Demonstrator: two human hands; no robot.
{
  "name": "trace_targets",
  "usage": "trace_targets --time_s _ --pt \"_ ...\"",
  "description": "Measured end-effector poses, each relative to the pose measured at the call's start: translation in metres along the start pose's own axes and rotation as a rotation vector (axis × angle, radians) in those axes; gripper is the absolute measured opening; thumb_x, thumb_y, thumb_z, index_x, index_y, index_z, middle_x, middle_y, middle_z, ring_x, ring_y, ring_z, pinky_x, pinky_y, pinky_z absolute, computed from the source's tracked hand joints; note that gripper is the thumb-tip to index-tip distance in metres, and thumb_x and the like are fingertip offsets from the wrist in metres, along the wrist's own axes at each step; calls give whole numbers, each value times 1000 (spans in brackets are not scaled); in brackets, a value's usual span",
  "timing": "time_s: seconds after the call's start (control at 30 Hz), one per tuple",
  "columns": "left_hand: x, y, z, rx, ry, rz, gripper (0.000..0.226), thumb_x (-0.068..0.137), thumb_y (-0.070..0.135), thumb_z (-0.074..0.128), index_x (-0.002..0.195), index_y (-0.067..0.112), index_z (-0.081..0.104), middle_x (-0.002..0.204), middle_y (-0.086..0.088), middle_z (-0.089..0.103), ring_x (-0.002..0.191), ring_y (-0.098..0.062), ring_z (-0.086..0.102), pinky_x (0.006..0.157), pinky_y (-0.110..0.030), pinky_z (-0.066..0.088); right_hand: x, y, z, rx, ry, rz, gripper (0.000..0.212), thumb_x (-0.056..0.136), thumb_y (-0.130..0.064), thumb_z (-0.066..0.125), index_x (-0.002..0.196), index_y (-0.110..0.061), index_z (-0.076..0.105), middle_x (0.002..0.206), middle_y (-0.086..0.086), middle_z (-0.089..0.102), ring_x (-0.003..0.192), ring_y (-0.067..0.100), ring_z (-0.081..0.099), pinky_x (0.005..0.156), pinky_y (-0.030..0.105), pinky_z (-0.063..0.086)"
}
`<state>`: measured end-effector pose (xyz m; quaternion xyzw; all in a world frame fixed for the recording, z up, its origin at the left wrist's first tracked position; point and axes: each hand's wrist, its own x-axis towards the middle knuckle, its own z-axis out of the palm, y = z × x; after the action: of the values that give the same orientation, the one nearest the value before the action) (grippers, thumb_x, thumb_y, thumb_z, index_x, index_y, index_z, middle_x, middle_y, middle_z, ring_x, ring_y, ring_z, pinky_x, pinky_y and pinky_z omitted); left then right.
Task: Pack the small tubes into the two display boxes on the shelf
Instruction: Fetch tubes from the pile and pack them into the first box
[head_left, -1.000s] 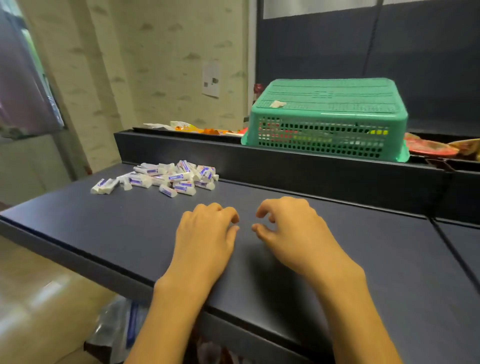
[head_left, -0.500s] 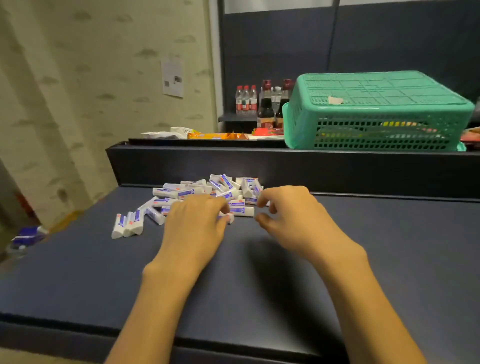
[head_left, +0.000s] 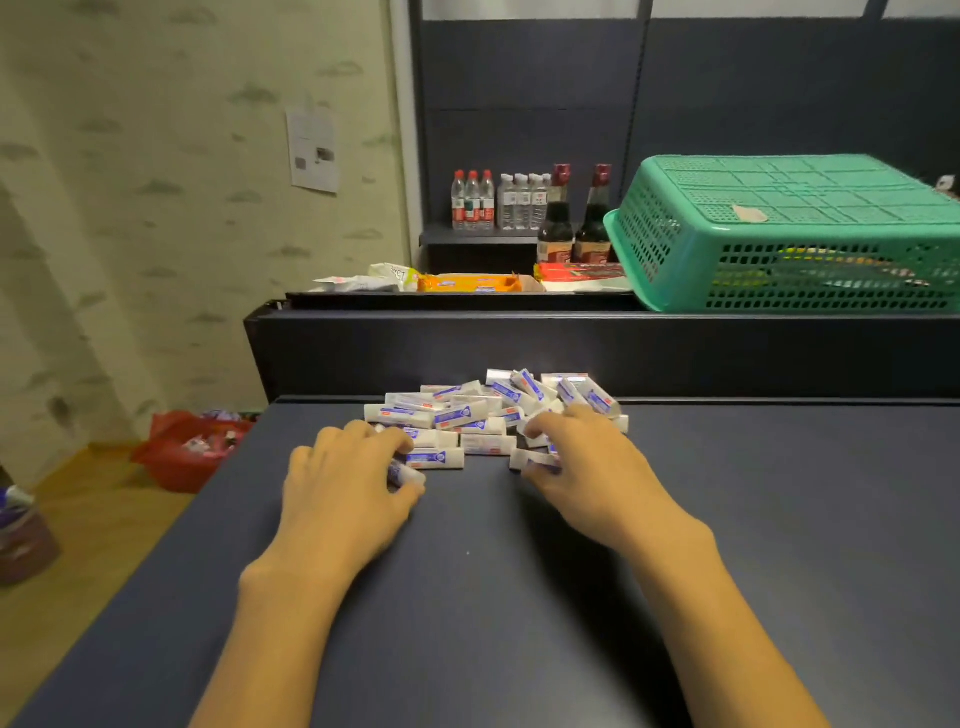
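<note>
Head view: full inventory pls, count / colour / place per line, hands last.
small white tubes with blue labels: a pile, too many to count, middle of the dark shelf, against its back ledge
dark blue shelf surface: one, foreground
upturned green plastic mesh basket: one, on the ledge, right
dark sauce bottles with red caps: two, behind the ledge, left of the basket
clear water bottles: several, some red-labelled, small back shelf
orange snack packet: one, tray behind the ledge
red plastic bag: one, floor, left
paper notice: one, white, wall
left hand: pinches a tube at the pile's near left edge
right hand: fingers curled on tubes at the near right edge
</note>
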<state>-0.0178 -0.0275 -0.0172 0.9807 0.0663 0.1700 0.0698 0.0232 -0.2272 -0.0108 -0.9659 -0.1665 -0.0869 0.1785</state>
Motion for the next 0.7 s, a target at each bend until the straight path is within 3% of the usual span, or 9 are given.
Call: trace_targets --time_s 0.23,0.53,0.6,0.7 --pt "7 -4 9 -11 -68 15 47 88 51 53 131 37 43 137 8 40 123 -17 40 96 -33 35 1 4 3 -84 -5 52 29 91 -39 56 117 -28 56 120 0 56 111 26 49 88 36 40" --pt "7 -12 8 -10 -78 -26 45 84 59 54 125 39 52 134 11 46 121 -16 42 98 -35 33 1 3 6 -144 -43 47 21 91 -34 58 107 -21 59 115 2 57 109 27 50 85 36 38" --pt "6 -13 8 -14 -80 -27 45 81 62 56 120 39 55 132 12 47 121 -15 42 98 -35 32 -1 3 6 -146 -23 31 20 91 -32 57 108 -21 60 115 2 58 109 27 50 85 36 38" --pt "6 -10 7 -21 -28 4 38 76 67 57 98 36 62 116 15 55 111 -12 44 89 -30 30 -4 3 6 -143 -8 6 20 90 -30 56 108 -22 61 115 2 58 107 26 51 83 36 38"
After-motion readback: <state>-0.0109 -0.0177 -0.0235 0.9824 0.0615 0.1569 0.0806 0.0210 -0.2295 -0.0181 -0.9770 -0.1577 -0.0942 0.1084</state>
